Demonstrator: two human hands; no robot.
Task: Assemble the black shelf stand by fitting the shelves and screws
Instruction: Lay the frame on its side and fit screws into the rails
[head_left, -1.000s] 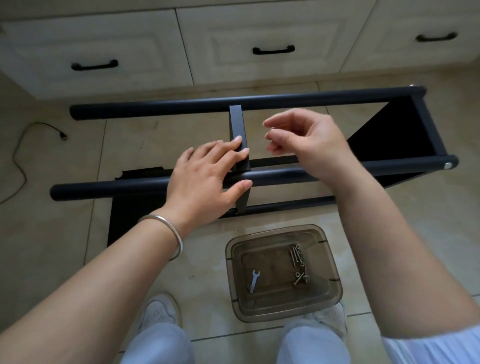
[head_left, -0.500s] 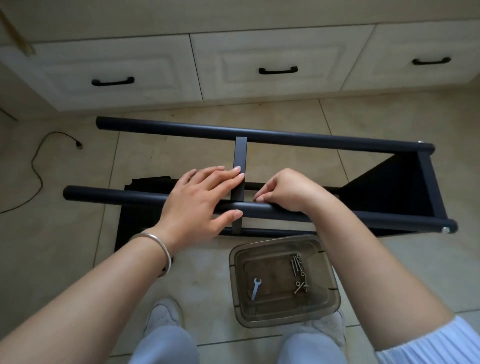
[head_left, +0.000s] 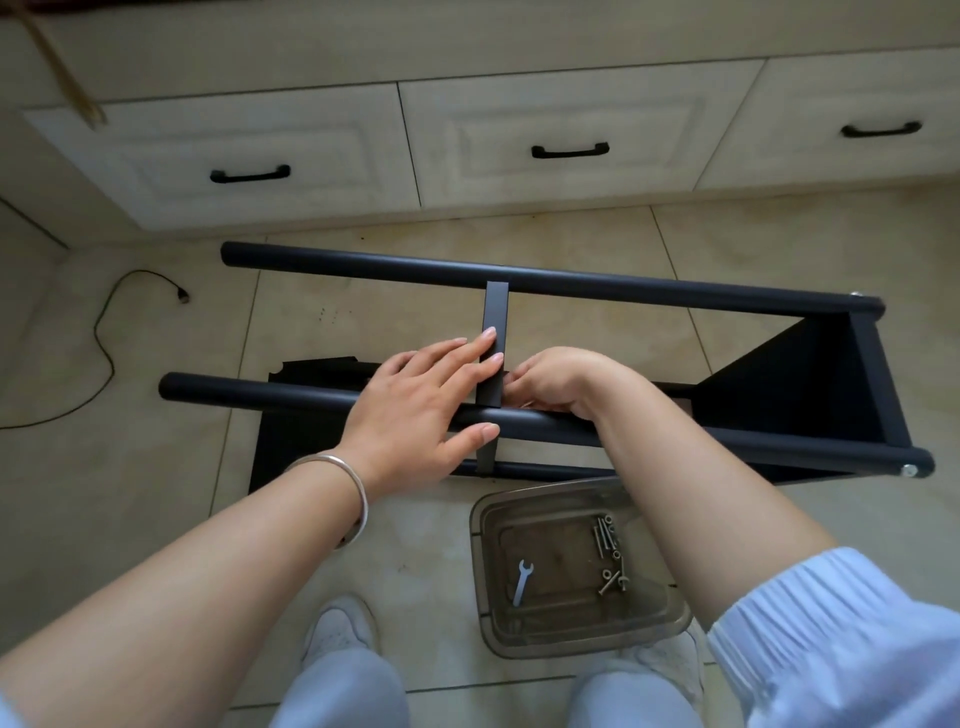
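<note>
The black metal tube-framed shelf stand (head_left: 649, 291) lies sideways on the tiled floor (head_left: 156, 467). The left hand (head_left: 415, 405) rests flat with straight fingers on the near tube and flat black crossbar (head_left: 493, 332). At its 3 o'clock, the right hand (head_left: 558, 382) curls behind the crossbar; what it holds I cannot tell.

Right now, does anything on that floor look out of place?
A loose black cable trails across the tiles left of the stand, plugged into nothing in view. Screws and wrench sit contained in the plastic box.

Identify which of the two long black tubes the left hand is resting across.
The nearer tube: the left hand lies across it, while the far tube is untouched.
</note>
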